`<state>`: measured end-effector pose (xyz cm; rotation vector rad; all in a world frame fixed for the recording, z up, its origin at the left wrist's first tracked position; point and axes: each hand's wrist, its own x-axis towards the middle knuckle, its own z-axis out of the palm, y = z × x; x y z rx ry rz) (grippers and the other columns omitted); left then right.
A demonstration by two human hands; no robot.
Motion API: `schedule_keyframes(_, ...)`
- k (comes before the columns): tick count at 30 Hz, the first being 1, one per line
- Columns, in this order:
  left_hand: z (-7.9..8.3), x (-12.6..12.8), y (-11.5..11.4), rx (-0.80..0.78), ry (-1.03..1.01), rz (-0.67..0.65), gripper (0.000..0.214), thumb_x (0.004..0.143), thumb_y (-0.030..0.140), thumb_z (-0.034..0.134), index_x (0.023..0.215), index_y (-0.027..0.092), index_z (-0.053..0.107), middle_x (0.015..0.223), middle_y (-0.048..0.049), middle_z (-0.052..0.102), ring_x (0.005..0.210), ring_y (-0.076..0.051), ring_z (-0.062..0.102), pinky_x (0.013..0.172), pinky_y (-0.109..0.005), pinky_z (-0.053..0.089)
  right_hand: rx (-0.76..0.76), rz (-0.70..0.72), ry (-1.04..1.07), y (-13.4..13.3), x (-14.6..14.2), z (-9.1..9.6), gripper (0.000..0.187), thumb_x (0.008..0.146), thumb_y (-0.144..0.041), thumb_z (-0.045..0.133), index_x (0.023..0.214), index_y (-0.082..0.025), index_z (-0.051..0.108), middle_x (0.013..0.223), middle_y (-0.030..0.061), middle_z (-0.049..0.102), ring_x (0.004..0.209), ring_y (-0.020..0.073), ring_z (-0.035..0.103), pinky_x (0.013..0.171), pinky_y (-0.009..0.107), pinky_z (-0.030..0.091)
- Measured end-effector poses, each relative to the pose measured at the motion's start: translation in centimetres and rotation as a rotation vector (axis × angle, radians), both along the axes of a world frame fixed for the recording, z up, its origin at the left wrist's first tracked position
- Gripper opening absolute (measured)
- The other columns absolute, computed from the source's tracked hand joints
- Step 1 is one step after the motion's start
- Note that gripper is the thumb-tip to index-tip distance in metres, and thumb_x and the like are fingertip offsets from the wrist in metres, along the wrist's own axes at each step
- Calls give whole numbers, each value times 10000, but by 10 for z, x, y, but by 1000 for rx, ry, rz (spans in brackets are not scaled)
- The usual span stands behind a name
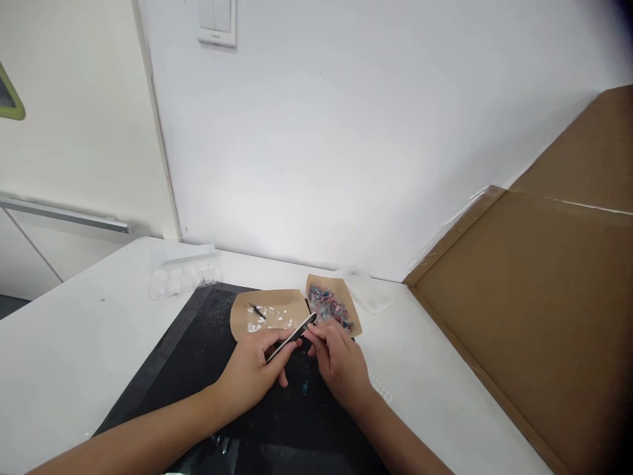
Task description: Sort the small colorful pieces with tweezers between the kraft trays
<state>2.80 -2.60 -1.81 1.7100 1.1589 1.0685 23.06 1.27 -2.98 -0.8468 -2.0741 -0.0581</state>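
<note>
My left hand (254,373) is closed round a slim black and white file-like stick (293,336), which slants up to the right over the black mat (198,369). My right hand (336,359) pinches something small against the stick's upper end; what it is I cannot make out. Just beyond the hands lie two brown paper pieces: the left paper (267,310) carries small white bits and a dark piece, the right paper (333,300) a heap of several red and blue small parts. A small blue piece (305,388) lies on the mat between my wrists.
A clear plastic tray (182,274) sits at the mat's far left corner, a clear lid or bag (368,290) right of the papers. A big flat cardboard sheet (534,310) leans at the right. The white wall (316,145) closes off the table's back.
</note>
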Motion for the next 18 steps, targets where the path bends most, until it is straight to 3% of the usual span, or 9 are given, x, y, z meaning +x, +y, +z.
schedule_keyframes(5,1,-2,5,-24,-82,26,387,1027,479,536,1245,237,745,1038,-34,799,490,-98,676,554,-210,508,18,48,-72,13,-2,14,99,1050,-213,542,1090,-200,632,929,68,705,859,185,710,731,284,592)
schedule_keyframes(8,4,-4,6,-31,-79,51,389,1030,475,531,1257,237,739,980,-27,797,502,-105,684,555,-209,510,-16,46,-54,16,-5,18,95,1047,-224,548,1069,-210,639,927,64,708,853,190,714,731,290,591)
schedule_keyframes(18,4,-4,1,5,-4,28,342,1038,417,518,1230,243,741,1041,-34,779,521,-105,691,599,-225,551,-75,-24,34,3,-8,4,38,1034,-210,565,1009,-219,593,827,24,671,736,172,666,675,290,526)
